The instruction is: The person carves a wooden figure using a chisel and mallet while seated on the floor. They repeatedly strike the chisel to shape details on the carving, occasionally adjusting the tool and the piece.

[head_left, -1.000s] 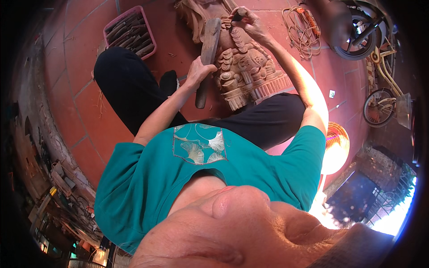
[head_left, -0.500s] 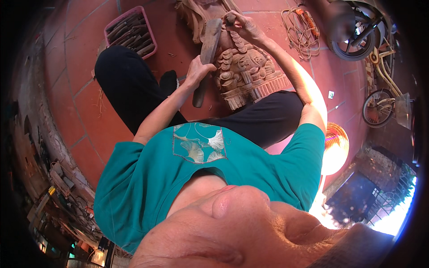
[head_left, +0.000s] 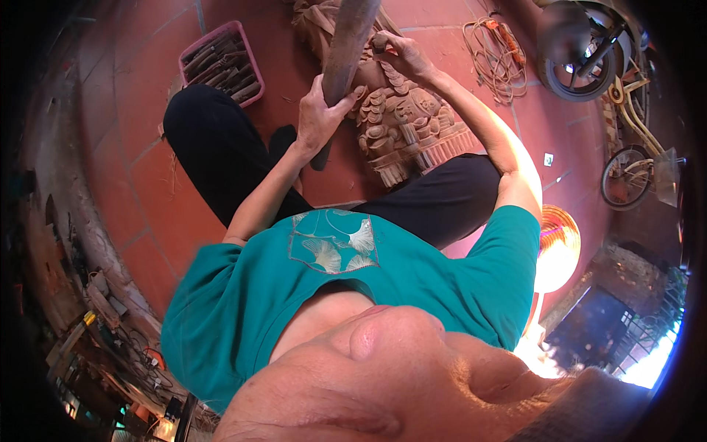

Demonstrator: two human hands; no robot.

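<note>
With fingers clamped, the left hand (head_left: pixel 318 121) grips a mallet (head_left: pixel 350 48), the right hand (head_left: pixel 412 59) a tool (head_left: pixel 378 43) over the carving (head_left: pixel 412 118).

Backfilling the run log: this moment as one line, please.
left hand: grips wooden mallet | right hand: holds small tool, type unclear | nearby: wood carving

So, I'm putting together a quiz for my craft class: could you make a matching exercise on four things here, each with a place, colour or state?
Things:
1. basket
2. mallet
3. carving
4. cord

Descriptions:
A. held in the left hand
B. loosely looped, partly orange
C. pink
D. covered in raised shapes

Pairs: 1-C; 2-A; 3-D; 4-B
</note>
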